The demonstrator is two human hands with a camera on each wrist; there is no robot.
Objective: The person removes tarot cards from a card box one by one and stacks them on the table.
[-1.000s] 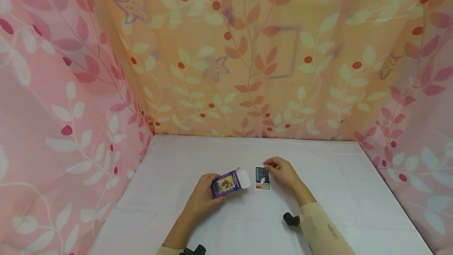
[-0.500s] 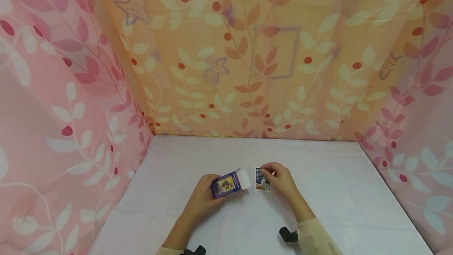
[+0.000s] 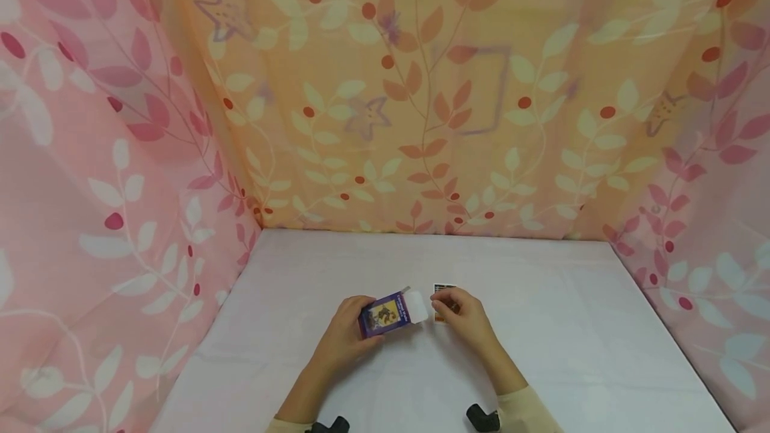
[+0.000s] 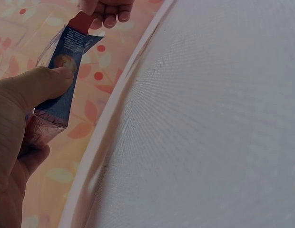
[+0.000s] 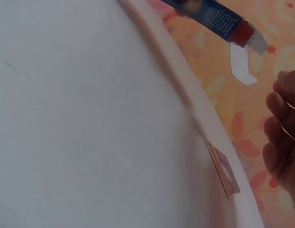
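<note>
Left hand (image 3: 345, 333) gripping an open box (image 3: 383, 313), right hand (image 3: 464, 316) poised at its mouth

On the left, the left hand gripped the small purple-blue picture box, thumb along one side and fingers wrapped behind. The box lay tilted in that grip, its opened end aimed toward the right hand. A white flap (image 3: 417, 306) stood out from that end, just beside the right fingertips. The right wrist view showed a gap between the flap and those fingers. The right hand's fingers were loosely bent, with nothing visible held in them; whether the thumb met the forefinger could not be told.

The step in hand appeared to be work at the box's mouth. Doing it well seemed to call for a steady left hand, pressing lightly so the thin walls would not buckle, and for right fingertips that cleared the flap rather than creasing it. Keeping the opening turned toward the right hand would likely help as well.

Furthest right, one printed card (image 5: 223, 168) lay flat on the white counter (image 3: 553, 313), below the right hand and apart from it. From the head view, that hand covered most of the card, its far edge showing beyond the fingers.
</note>
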